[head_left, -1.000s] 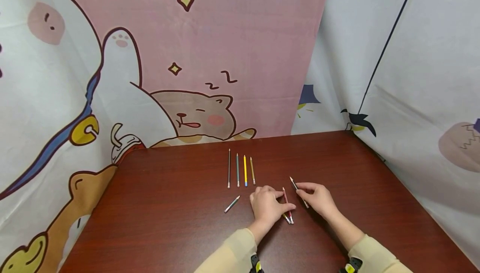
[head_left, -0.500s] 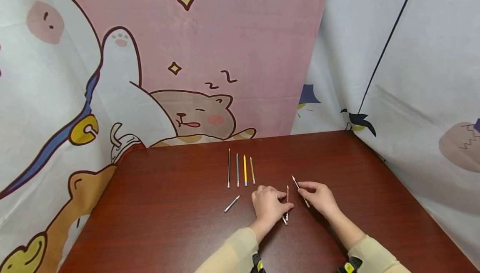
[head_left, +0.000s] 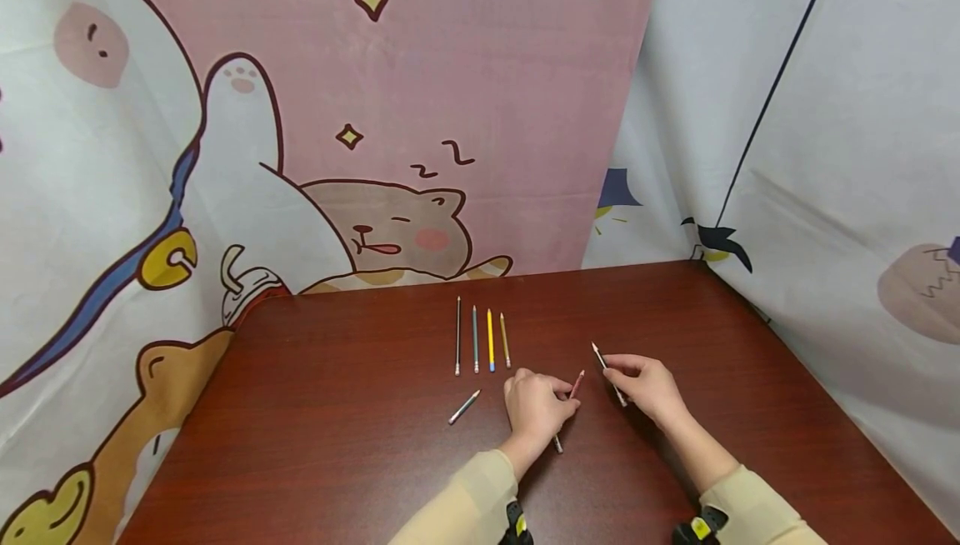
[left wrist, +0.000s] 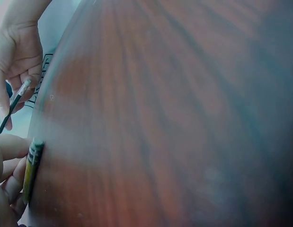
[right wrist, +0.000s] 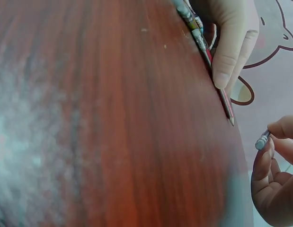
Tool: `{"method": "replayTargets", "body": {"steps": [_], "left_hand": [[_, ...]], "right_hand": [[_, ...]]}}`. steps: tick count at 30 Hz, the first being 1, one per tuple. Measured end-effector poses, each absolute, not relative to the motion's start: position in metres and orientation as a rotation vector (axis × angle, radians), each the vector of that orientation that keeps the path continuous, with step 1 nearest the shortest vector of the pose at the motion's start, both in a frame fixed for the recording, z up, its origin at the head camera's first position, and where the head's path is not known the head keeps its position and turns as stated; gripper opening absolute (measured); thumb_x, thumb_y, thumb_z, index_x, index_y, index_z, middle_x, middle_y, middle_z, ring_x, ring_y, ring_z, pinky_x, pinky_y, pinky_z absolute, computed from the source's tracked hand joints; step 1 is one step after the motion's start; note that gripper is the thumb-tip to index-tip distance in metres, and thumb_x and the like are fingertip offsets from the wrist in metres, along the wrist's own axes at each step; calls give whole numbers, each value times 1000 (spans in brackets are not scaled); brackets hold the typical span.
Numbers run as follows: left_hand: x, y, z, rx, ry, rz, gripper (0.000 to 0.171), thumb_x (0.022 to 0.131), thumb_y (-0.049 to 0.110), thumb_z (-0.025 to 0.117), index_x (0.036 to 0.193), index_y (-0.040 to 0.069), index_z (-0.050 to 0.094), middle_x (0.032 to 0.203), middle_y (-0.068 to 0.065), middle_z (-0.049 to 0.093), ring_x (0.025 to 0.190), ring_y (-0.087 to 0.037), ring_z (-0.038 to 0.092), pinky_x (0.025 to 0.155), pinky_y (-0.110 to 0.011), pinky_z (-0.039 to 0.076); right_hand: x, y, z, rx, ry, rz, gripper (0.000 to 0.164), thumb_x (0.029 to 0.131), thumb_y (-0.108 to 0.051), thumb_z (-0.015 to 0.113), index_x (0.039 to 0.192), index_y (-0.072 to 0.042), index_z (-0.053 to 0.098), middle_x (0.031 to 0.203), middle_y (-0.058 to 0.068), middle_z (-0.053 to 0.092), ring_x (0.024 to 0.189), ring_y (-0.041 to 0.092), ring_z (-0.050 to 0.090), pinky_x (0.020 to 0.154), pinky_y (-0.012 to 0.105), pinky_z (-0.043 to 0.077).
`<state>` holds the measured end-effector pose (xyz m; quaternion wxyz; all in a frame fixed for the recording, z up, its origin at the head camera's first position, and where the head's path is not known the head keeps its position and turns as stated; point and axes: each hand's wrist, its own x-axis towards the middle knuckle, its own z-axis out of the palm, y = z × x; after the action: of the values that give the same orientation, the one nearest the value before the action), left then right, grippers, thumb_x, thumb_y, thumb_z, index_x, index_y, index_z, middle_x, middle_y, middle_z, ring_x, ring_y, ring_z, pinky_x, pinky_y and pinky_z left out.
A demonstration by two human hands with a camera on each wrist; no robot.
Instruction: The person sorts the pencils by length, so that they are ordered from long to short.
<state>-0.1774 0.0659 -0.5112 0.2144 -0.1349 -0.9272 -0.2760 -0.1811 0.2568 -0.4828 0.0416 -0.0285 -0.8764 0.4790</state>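
My left hand (head_left: pixel 534 403) is low over the table, its thumb and fingers on a red pencil (head_left: pixel 577 384) whose sharpened tip points away to the right. Under the same hand lies a yellow-green pencil (left wrist: pixel 30 172), its eraser end toward the left wrist camera; the palm hides most of it in the head view. To the right, my right hand (head_left: pixel 648 387) pinches a dark pencil (head_left: pixel 598 355) between thumb and fingers, white-wood tip facing forward and left. That pencil's eraser end (right wrist: pixel 261 143) shows in the right wrist view.
Farther back, a black pencil (head_left: pixel 458 337), a blue-grey pencil (head_left: pixel 476 341), a yellow pencil (head_left: pixel 491 341) and a gold pencil (head_left: pixel 505 341) lie side by side. A short blue-green pencil (head_left: pixel 465 407) lies aslant left of my left hand. Printed cloth (head_left: pixel 510 112) hangs behind the brown table (head_left: pixel 337 445).
The red pencil has swung in my left hand, its tip moving from leftward to rightward. My right hand has shifted slightly right and away with the dark pencil. The row of pencils has stayed put.
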Motion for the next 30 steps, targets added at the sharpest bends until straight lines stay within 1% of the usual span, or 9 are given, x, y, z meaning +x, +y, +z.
{"method": "replayTargets", "body": {"steps": [6, 11, 15, 22, 27, 30], "left_hand": [[-179, 66, -511, -379, -2554, -734, 13, 63, 32, 90, 72, 31, 81, 59, 22, 64, 70, -8, 53, 71, -28, 40], [-181, 65, -513, -393, -2514, -730, 11, 62, 30, 88, 69, 31, 80, 57, 21, 63, 68, -8, 53, 68, -27, 40], [-182, 64, -515, -403, -2502, -765, 9, 62, 29, 87, 68, 31, 79, 56, 22, 61, 67, -6, 52, 68, -26, 40], [-183, 62, -515, -420, -2489, -928, 6, 69, 24, 84, 74, 26, 81, 64, 19, 67, 70, -5, 56, 73, -26, 43], [-182, 60, -513, -394, -2456, -987, 9, 70, 20, 80, 76, 25, 82, 71, 17, 71, 71, -8, 58, 73, -27, 45], [-181, 59, -511, -371, -2425, -1029, 10, 69, 17, 79, 76, 24, 81, 71, 16, 71, 72, -10, 59, 72, -28, 46]], "right_hand": [[-182, 255, -482, -89, -2665, 1498, 27, 90, -11, 72, 113, 3, 72, 85, 8, 71, 64, 10, 58, 54, 23, 47], [-183, 256, -483, -77, -2666, 1493, 28, 90, -12, 71, 113, 3, 72, 85, 7, 71, 64, 9, 58, 55, 23, 47], [-184, 257, -483, -85, -2645, 1518, 28, 90, -11, 71, 114, 4, 71, 86, 9, 71, 63, 9, 57, 54, 23, 47], [-183, 259, -480, -93, -2617, 1576, 31, 91, -10, 70, 117, 6, 69, 88, 11, 71, 63, 9, 58, 54, 25, 50], [-183, 260, -476, -117, -2593, 1604, 32, 91, -11, 70, 118, 7, 68, 85, 12, 70, 62, 9, 57, 54, 25, 51], [-184, 261, -475, -134, -2581, 1615, 32, 91, -11, 70, 119, 6, 68, 86, 14, 70, 61, 8, 57, 54, 24, 50]]}}
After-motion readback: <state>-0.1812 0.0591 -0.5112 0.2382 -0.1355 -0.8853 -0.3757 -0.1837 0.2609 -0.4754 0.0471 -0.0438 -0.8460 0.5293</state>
